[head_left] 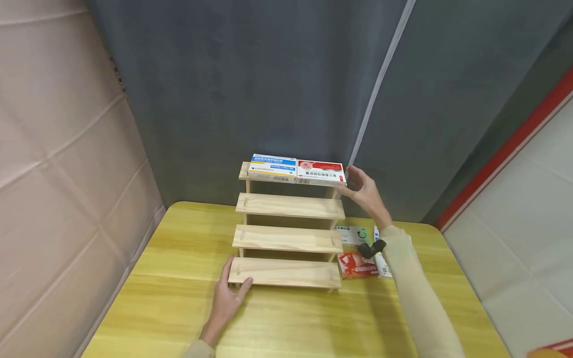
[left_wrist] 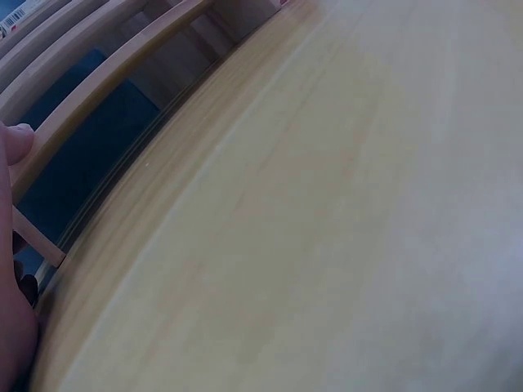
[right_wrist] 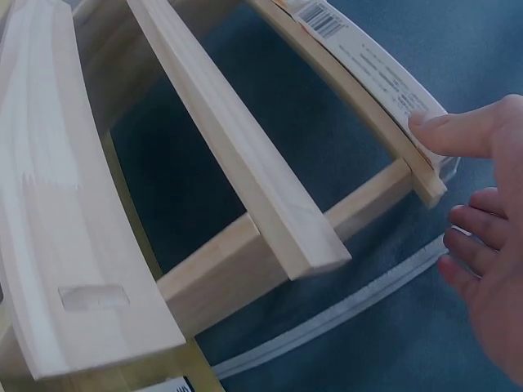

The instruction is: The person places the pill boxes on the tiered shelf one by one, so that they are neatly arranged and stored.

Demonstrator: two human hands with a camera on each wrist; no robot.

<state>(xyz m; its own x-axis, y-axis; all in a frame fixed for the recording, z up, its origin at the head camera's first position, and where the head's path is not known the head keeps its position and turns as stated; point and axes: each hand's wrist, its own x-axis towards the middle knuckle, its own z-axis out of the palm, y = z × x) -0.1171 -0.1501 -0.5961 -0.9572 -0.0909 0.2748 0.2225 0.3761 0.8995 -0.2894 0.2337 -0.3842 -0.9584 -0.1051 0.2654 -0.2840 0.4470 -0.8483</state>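
A pale wooden step rack [head_left: 286,238] has four shelves, two medicine boxes lying side by side on its top one. The left box is blue and white [head_left: 272,168]; the right one is red and white [head_left: 321,173]. My right hand [head_left: 366,194] is at the right end of the red and white box. In the right wrist view, its thumb [right_wrist: 458,133] touches the box's front side, other fingers loosely bent below. My left hand [head_left: 227,296] grips the bottom shelf's left end, thumb on the front edge, fingers along the side. Only part of that thumb [left_wrist: 16,143] shows in the left wrist view.
Right of the rack, partly under my right forearm, lie a green and white box [head_left: 351,234], a red box [head_left: 358,265] and a white and blue box [head_left: 383,264]. A dark curtain [head_left: 250,89] hangs behind the yellow wood table [head_left: 286,323]; pale walls flank it.
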